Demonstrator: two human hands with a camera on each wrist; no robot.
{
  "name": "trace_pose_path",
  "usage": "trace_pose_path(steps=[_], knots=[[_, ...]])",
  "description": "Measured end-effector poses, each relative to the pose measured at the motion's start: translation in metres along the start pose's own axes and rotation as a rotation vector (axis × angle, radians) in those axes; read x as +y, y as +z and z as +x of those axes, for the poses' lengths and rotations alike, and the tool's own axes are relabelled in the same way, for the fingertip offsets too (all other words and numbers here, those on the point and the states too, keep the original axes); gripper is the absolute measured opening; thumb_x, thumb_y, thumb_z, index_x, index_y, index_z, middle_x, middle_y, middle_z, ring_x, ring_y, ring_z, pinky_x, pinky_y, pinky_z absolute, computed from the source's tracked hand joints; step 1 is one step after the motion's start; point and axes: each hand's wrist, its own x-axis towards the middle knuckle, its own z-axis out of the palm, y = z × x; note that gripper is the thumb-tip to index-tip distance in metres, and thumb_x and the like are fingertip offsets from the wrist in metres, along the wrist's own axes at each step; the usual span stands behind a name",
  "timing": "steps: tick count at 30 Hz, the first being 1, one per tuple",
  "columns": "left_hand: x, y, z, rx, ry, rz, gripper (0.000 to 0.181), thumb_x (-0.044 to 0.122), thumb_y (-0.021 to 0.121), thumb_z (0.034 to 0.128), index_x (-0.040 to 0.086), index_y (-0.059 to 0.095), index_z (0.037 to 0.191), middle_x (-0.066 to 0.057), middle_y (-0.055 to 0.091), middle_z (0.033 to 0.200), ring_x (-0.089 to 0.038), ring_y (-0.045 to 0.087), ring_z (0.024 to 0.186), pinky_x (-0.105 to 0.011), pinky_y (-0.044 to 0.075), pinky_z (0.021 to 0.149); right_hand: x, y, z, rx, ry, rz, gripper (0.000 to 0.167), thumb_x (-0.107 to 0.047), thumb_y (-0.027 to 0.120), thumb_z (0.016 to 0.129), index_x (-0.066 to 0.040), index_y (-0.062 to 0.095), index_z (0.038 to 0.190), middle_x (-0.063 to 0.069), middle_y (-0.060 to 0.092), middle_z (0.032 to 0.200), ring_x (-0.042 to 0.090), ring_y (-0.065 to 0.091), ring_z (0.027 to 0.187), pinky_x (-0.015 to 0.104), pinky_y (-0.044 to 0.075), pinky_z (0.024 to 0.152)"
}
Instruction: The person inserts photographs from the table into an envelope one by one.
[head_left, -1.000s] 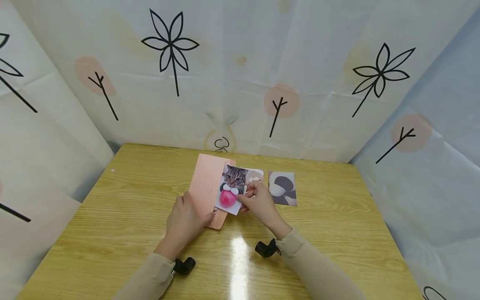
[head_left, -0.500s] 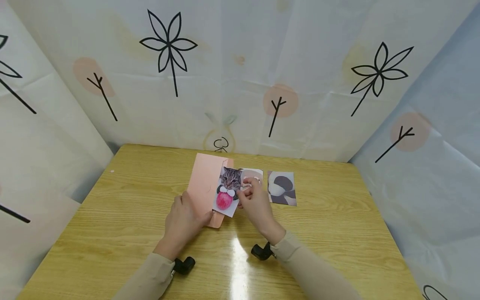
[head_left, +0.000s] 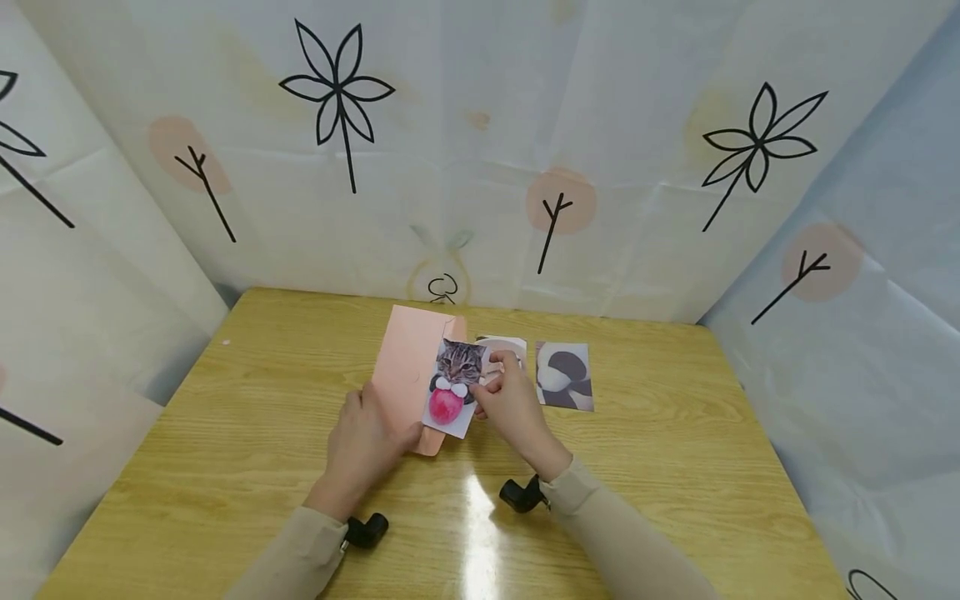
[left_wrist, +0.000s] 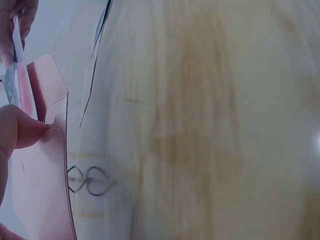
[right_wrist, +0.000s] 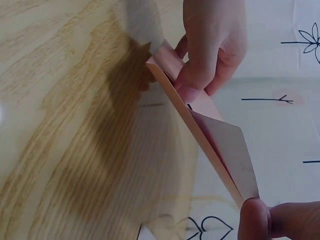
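Observation:
My left hand [head_left: 365,442] grips a pink envelope [head_left: 408,358] by its lower part, thumb on its front near the opening side. A photo card [head_left: 456,387] of a tabby cat above a pink ball is pinched at its right edge by my right hand [head_left: 519,417]. The card's left edge lies at the envelope's opening. In the left wrist view the left thumb [left_wrist: 25,127] presses the envelope [left_wrist: 42,175] beside the card. The right wrist view shows the card's pale back [right_wrist: 230,142] slanting into the mouth; how deep it sits is hidden.
On the wooden table [head_left: 660,467] lies a photo of a grey and white shape [head_left: 564,375], right of the hands. Another photo [head_left: 498,343] is partly covered by the right hand. Patterned cloth [head_left: 480,167] hangs behind the table and along both sides.
The right hand has brought the cat card slightly left and toward me, closer against the envelope's opening. The left hand and envelope have shifted only slightly left.

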Motion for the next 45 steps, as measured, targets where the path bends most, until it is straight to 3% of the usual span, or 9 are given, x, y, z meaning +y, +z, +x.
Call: trace_pose_path(steps=[7, 10, 14, 19, 23, 27, 34, 38, 45], knots=[[0.003, 0.004, 0.000, -0.015, 0.029, 0.016, 0.100, 0.057, 0.073, 0.0676, -0.011, 0.036, 0.131, -0.025, 0.046, 0.108, -0.034, 0.051, 0.088, -0.051, 0.051, 0.065, -0.003, 0.006, 0.002, 0.026, -0.037, 0.031, 0.050, -0.009, 0.067, 0.091, -0.004, 0.042, 0.133, 0.013, 0.066, 0.079, 0.037, 0.066, 0.065, 0.038, 0.055, 0.057], [0.004, 0.006, 0.000, 0.002, 0.034, 0.023, 0.098, 0.058, 0.073, 0.0683, -0.010, 0.037, 0.130, -0.025, 0.046, 0.107, -0.034, 0.050, 0.088, -0.051, 0.050, 0.064, -0.002, 0.010, 0.001, 0.050, -0.101, -0.057, 0.048, -0.011, 0.065, 0.092, -0.003, 0.043, 0.135, 0.009, 0.067, 0.083, 0.026, 0.066, 0.065, 0.031, 0.054, 0.057], [0.004, 0.006, 0.000, 0.034, 0.045, 0.016, 0.094, 0.056, 0.074, 0.0688, -0.009, 0.039, 0.126, -0.024, 0.047, 0.104, -0.035, 0.051, 0.087, -0.052, 0.050, 0.063, -0.002, 0.013, 0.000, 0.117, -0.213, -0.258, 0.049, -0.012, 0.066, 0.092, 0.000, 0.046, 0.135, 0.002, 0.064, 0.085, 0.013, 0.063, 0.066, 0.024, 0.050, 0.057], [0.003, 0.007, 0.000, 0.048, 0.047, 0.013, 0.094, 0.055, 0.075, 0.0682, -0.009, 0.038, 0.127, -0.025, 0.046, 0.106, -0.036, 0.051, 0.088, -0.053, 0.050, 0.063, -0.007, 0.015, 0.002, 0.147, -0.261, -0.301, 0.051, -0.009, 0.068, 0.089, 0.003, 0.047, 0.135, 0.004, 0.062, 0.087, 0.012, 0.062, 0.067, 0.025, 0.050, 0.058], [0.003, 0.006, 0.000, 0.047, 0.041, 0.019, 0.096, 0.058, 0.074, 0.0682, -0.008, 0.037, 0.128, -0.026, 0.046, 0.109, -0.037, 0.051, 0.090, -0.053, 0.050, 0.064, -0.005, 0.019, 0.007, 0.134, -0.243, -0.289, 0.049, -0.009, 0.067, 0.090, 0.004, 0.048, 0.134, 0.006, 0.063, 0.088, 0.013, 0.062, 0.069, 0.025, 0.050, 0.058], [0.003, 0.005, 0.000, 0.044, 0.036, 0.013, 0.098, 0.060, 0.072, 0.0683, -0.008, 0.037, 0.128, -0.026, 0.045, 0.111, -0.038, 0.052, 0.091, -0.054, 0.050, 0.065, 0.004, 0.023, 0.012, 0.117, -0.168, -0.249, 0.050, -0.011, 0.065, 0.092, 0.004, 0.046, 0.136, 0.006, 0.062, 0.087, 0.014, 0.061, 0.068, 0.025, 0.048, 0.055], [0.003, 0.005, 0.000, 0.019, 0.030, 0.001, 0.099, 0.061, 0.073, 0.0686, -0.008, 0.038, 0.129, -0.025, 0.046, 0.110, -0.037, 0.053, 0.091, -0.054, 0.049, 0.065, 0.019, 0.031, 0.022, 0.054, -0.001, 0.009, 0.041, -0.012, 0.067, 0.091, 0.001, 0.049, 0.126, 0.009, 0.064, 0.084, 0.028, 0.067, 0.061, 0.031, 0.053, 0.052], [0.004, 0.005, -0.001, 0.001, 0.022, 0.005, 0.099, 0.062, 0.072, 0.0688, -0.008, 0.037, 0.130, -0.025, 0.045, 0.112, -0.037, 0.053, 0.091, -0.053, 0.049, 0.066, 0.019, 0.037, 0.024, 0.063, 0.011, 0.063, 0.035, -0.009, 0.068, 0.090, 0.000, 0.051, 0.119, 0.009, 0.063, 0.083, 0.024, 0.065, 0.058, 0.031, 0.054, 0.053], [0.007, 0.004, -0.002, 0.004, 0.020, -0.002, 0.099, 0.060, 0.072, 0.0685, -0.008, 0.037, 0.131, -0.025, 0.046, 0.111, -0.037, 0.052, 0.093, -0.054, 0.048, 0.068, 0.018, 0.047, 0.025, 0.040, 0.028, 0.114, 0.034, -0.002, 0.063, 0.090, -0.001, 0.050, 0.122, 0.010, 0.058, 0.089, 0.022, 0.064, 0.063, 0.030, 0.055, 0.056]])
